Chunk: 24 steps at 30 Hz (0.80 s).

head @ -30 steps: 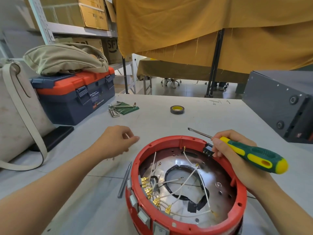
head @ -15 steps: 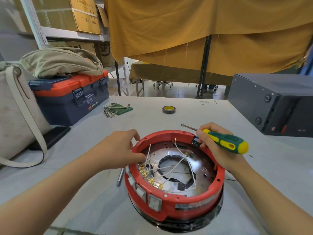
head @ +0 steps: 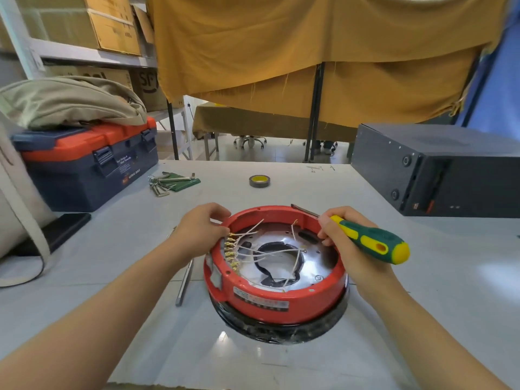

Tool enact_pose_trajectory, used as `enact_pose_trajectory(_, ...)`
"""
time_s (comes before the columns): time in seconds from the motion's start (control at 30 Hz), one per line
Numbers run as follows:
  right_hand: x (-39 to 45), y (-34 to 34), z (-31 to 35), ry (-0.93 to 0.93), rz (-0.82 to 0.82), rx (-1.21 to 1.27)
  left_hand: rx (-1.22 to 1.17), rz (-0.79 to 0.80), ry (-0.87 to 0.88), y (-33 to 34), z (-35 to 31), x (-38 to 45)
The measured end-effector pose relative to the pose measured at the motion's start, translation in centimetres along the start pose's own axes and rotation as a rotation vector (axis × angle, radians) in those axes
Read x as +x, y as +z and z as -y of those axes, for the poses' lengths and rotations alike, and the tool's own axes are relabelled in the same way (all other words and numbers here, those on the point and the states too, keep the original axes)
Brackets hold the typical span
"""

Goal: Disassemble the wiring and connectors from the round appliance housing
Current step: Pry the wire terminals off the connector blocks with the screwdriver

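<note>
Hand [head: 197, 235] (left) has moved onto housing [head: 277, 296] at nine o'clock, pinching connectors [head: 231, 250]; right hand [head: 349, 246] grips screwdriver [head: 368, 240]; unplugging likely next.

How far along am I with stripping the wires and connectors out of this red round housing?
Early, by the look of it. Done: the red housing lies open, and some white wires have free ends. In hand: your left hand is at the rim by the brass connectors; your right hand holds the screwdriver. Left: the connector row and wires are not out yet.
</note>
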State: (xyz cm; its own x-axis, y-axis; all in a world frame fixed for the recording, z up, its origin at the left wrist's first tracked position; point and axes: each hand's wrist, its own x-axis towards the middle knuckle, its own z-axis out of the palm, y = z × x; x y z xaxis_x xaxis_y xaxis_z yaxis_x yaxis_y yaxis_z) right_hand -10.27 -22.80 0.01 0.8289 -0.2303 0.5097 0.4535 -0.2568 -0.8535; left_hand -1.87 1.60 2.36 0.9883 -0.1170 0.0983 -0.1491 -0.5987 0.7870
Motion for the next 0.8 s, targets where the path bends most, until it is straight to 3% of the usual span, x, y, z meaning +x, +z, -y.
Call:
enact_pose_trajectory(0.13, 0.5, -0.8, 0.6, 0.021, 0.023, 0.089, -0.123, 0.074, 0.012, 0.1, 0.0, 1.6)
enact_pose_trajectory(0.3, 1.4, -0.9, 0.3, 0.042, 0.061, 0.127, -0.102, 0.202, 0.131, 0.8, -0.8, 3.0)
enact_pose_trajectory(0.43, 1.8, -0.3, 0.2, 0.078, 0.101, 0.144, 0.038, 0.087, 0.193, 0.5, -0.6, 3.0)
enact_pose_trajectory(0.5, 2.0, 0.1, 0.4, 0.095, 0.122, 0.155, 0.095, 0.034, 0.151, -0.6, -0.2, 2.3)
enact_pose_trajectory(0.63, 2.7, 0.8, 0.6, 0.103, 0.167, 0.167, 0.256, 0.140, 0.068, -2.5, 0.7, 0.5)
enact_pose_trajectory(0.8, 3.4, 1.0, 0.9, 0.062, 0.175, 0.152, 0.179, 0.160, 0.051, -2.7, 0.4, 0.1)
